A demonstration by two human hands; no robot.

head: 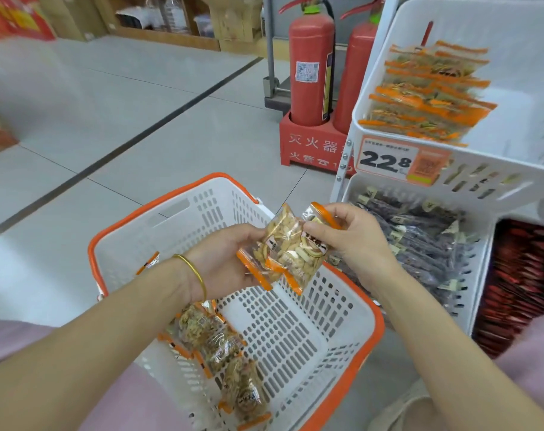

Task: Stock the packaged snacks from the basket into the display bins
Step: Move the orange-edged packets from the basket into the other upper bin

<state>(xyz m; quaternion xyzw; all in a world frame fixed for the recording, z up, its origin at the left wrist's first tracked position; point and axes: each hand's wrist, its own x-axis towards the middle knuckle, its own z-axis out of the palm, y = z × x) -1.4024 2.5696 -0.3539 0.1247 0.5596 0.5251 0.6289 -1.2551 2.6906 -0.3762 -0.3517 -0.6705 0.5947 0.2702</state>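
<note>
Grey tiled floor fills the left and far side. On the right stands a white rack of bins: the top bin holds a stack of orange-edged packs, the middle bin below it holds dark packs, and a third bin to the right shows red packs, blurred. Two red extinguishers stand in a red base behind the rack's left corner.

The basket – white, with an orange rim – sits on the floor just left of the middle bin. Loose packs lie in a row along its near-left floor, and one more pack leans at its left wall.

Above the basket's far-right part, the two hands meet on a few clear snack packs, the held packs, which sit between them. The left hand grips them from the left, its fingers curled behind them. The right hand pinches the orange top edge of one pack between thumb and fingers – that edge pokes up above the thumb.

A price tag reading 22.8 hangs on the top bin's front. A thin gold bracelet circles the left wrist.
</note>
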